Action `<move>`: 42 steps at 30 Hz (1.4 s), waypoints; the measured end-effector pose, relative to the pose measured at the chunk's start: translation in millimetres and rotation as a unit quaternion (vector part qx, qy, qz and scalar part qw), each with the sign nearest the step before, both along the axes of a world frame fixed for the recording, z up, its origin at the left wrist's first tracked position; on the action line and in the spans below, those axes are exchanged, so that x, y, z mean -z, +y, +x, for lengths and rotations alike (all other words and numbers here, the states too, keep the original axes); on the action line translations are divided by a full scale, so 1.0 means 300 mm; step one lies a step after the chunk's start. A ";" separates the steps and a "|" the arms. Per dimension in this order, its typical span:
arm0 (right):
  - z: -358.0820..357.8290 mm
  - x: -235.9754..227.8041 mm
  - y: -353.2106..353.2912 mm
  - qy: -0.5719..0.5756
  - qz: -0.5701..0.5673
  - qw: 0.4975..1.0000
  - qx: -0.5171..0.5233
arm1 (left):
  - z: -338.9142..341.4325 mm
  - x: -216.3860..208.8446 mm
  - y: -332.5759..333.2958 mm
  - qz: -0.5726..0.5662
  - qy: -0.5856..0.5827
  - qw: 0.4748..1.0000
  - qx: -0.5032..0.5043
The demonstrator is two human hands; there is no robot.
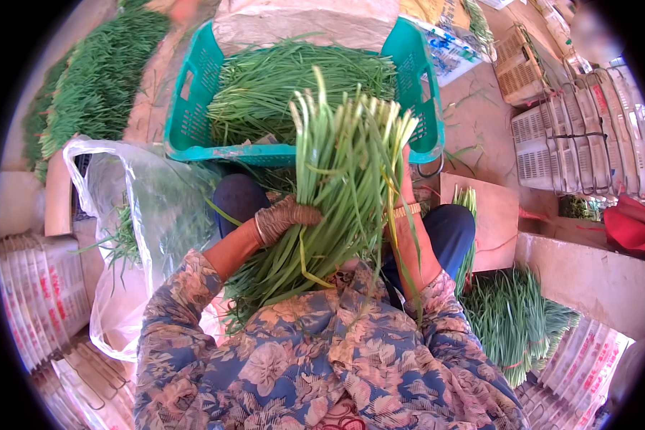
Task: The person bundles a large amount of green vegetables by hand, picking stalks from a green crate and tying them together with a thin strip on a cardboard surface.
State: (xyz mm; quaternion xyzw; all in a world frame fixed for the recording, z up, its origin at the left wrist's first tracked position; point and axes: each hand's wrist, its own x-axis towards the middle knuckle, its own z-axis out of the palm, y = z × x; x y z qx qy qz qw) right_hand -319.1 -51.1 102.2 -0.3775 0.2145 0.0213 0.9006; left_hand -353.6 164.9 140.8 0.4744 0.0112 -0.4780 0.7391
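Surroundings: a clear plastic bag (132,215) hangs open just to the person's left, with a few green stalks inside it. A heap of cut green stalks (100,79) lies on the ground at upper left. A flat reddish-brown board (489,218) lies to the right of the knees, with a small tied bunch of stalks (467,204) touching its left edge. Below the board, a second pile of green stalks (516,322) lies on the ground. White plastic crates (588,143) are stacked on their sides at far right. Bundles of white printed sacks (43,294) lie at lower left, more at lower right.

Obstruction: the held bundle hides most of the right hand and part of the lap.

Containers: a teal plastic basket with perforated walls (193,107) stands directly ahead of the knees. It is heaped with loose long green stalks (294,79) lying roughly crosswise.

Hands: the left hand (287,216), in a brown knit glove, is closed around the long-leaved green chive bundle (337,193) near its middle. The right hand (400,188) sits behind the bundle's right edge, a gold-coloured band at the wrist; how far its fingers are closed cannot be told.

Bundle position: held over the lap, tilted, cut pale ends pointing up toward the basket, leaf tips trailing down to the floral-patterned sleeves (186,308).
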 end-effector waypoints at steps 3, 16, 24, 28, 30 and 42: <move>-0.014 -0.296 0.086 0.105 0.024 0.994 -0.034 | -0.003 -0.006 0.031 -0.029 0.022 0.997 -0.074; -0.274 -0.035 0.230 0.146 0.022 0.962 -0.228 | 0.021 0.006 0.091 0.097 0.063 0.993 -0.006; -0.305 -0.105 0.251 0.020 -0.032 0.962 -0.272 | -0.136 -0.003 0.072 0.182 -0.104 0.978 0.001; -0.285 -0.101 0.266 0.045 -0.060 0.976 -0.205 | -0.076 0.027 0.005 0.247 -0.265 0.928 0.091; -0.284 -0.036 0.254 0.091 -0.017 0.976 -0.195 | -0.084 0.047 0.004 0.227 -0.216 0.946 0.081; -0.263 0.017 0.249 0.124 -0.009 0.981 -0.148 | -0.185 0.062 -0.030 0.150 -0.054 0.987 0.027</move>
